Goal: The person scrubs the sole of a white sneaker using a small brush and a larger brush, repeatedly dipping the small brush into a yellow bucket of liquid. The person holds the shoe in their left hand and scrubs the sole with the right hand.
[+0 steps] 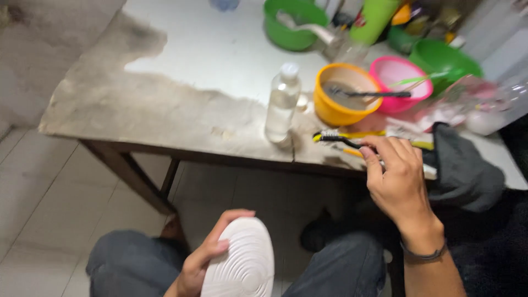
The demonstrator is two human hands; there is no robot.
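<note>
Down low, left hand (206,258) curled around the edge of a white shoe sole (242,264), ridged underside turned up, held over the lap between the knees. Right hand (399,179) up at the counter (181,104) edge, fingers closed on the handle of a black-and-yellow brush (335,137), bristles pointing left, lying along the counter's front edge. Just left of the brush, a clear plastic bottle (282,104) standing upright with a white cap. Behind the brush, a yellow bowl (344,96) with a dark utensil resting across it, touching a pink bowl (396,82) to its right. Farther back, two green bowls (291,25) and a green cup (374,19), blurred. Dark grey cloth (462,165) draped over the counter edge beside the right hand. Tiled floor (44,192) below.
</note>
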